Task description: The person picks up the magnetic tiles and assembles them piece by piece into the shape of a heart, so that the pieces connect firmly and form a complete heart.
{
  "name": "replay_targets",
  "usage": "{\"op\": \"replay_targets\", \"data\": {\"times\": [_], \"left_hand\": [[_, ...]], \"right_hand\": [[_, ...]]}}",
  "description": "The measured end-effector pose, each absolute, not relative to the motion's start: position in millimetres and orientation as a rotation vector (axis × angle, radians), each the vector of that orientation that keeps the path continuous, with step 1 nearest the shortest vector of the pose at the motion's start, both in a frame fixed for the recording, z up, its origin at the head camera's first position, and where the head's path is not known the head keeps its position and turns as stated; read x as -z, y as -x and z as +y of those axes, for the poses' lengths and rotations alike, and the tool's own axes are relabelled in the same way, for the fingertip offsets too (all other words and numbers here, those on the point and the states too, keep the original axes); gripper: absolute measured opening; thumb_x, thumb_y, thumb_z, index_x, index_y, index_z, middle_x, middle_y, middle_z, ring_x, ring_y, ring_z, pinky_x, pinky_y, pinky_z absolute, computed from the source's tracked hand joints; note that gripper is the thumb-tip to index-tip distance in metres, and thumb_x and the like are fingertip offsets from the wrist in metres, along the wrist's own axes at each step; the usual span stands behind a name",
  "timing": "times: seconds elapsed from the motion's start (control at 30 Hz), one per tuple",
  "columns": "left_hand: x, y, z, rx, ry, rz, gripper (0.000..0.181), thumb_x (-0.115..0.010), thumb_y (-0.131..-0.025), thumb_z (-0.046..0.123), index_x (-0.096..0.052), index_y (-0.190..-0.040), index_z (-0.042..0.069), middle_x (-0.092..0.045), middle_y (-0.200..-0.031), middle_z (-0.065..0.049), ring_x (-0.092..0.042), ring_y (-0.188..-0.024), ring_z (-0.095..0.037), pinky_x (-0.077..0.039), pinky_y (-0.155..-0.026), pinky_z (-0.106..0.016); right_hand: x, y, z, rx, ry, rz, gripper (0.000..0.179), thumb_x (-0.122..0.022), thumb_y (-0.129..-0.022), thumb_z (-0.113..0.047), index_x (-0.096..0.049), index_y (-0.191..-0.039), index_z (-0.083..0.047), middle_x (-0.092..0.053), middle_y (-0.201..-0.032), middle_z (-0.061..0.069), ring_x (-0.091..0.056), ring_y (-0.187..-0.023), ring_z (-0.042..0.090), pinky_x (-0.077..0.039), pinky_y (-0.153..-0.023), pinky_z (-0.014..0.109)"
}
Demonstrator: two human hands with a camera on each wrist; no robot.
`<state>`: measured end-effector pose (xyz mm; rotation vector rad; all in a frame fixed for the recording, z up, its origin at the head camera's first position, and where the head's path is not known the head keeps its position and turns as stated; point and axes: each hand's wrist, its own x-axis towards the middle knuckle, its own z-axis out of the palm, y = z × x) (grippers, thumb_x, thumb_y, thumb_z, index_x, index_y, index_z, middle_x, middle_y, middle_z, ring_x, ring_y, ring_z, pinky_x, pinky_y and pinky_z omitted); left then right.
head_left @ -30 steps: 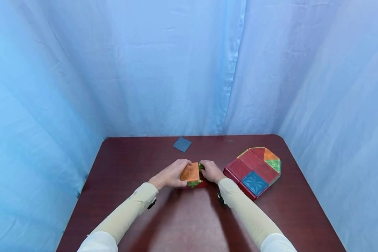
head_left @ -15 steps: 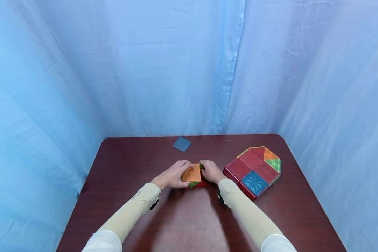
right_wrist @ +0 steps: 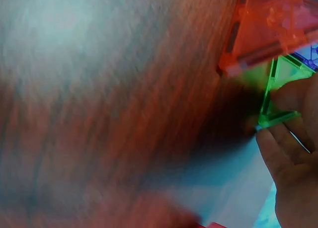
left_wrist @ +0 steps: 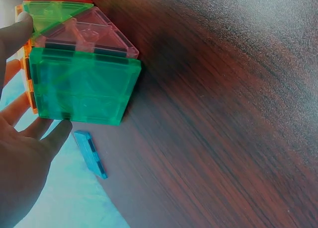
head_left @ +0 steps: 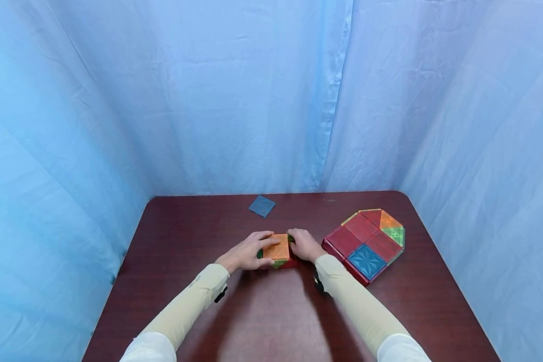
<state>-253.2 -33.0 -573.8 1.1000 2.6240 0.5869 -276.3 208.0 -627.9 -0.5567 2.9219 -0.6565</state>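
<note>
A small block of translucent magnetic tiles stands mid-table, topped by an orange square tile. In the left wrist view a green square tile forms its side, beside a light green triangle tile and a pinkish-red triangle tile. My left hand holds the block from the left, thumb at the front by the light green triangle and fingers over the top and back. At the block's right side my right hand pinches a green triangle tile. A red triangle tile shows near it.
A loose blue square tile lies near the table's back edge. To the right sits a larger tile build of red, blue, orange and green pieces, close to my right wrist. Blue curtains surround the dark red table.
The orange tile and my left hand have shifted slightly right, towards my right hand. My left fingers now reach further over the orange top, and green shows at the block's left side.
</note>
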Motion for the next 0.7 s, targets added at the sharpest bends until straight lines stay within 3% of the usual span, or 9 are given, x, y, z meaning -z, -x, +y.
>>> {"op": "replay_targets", "data": {"times": [0.2, 0.5, 0.7], "left_hand": [[575.1, 245.0, -54.1, -0.611, -1.027, 2.631, 0.062, -0.071, -0.094, 0.039, -0.050, -0.151, 0.025, -0.039, -0.160, -0.009, -0.037, -0.145, -0.032, -0.043, -0.113, -0.048], [577.7, 231.3, -117.0, -0.763, -0.792, 2.696, 0.061, -0.076, -0.091, 0.034, -0.055, -0.148, 0.025, -0.040, -0.160, -0.006, -0.038, -0.145, -0.033, -0.042, -0.112, -0.055], [577.3, 229.8, -138.3, -0.829, -0.722, 2.678, 0.061, -0.079, -0.089, 0.032, -0.057, -0.146, 0.026, -0.040, -0.160, -0.004, -0.038, -0.145, -0.033, -0.041, -0.112, -0.057]], "right_hand": [[622.2, 283.0, 198.8, 0.591, 0.563, 2.812, 0.034, -0.063, -0.086, 0.007, -0.066, -0.117, -0.008, -0.067, -0.111, 0.009, -0.063, -0.101, 0.023, -0.057, -0.089, 0.041], [610.6, 307.5, 175.7, 0.687, 0.467, 2.837, 0.035, -0.055, -0.099, -0.010, -0.060, -0.133, -0.001, -0.059, -0.131, 0.017, -0.060, -0.118, 0.031, -0.053, -0.099, 0.048], [602.2, 324.2, 160.0, 0.527, 0.427, 2.808, 0.051, -0.053, -0.103, -0.017, -0.044, -0.151, -0.002, -0.043, -0.155, 0.017, -0.045, -0.141, 0.033, -0.042, -0.113, 0.050]]}}
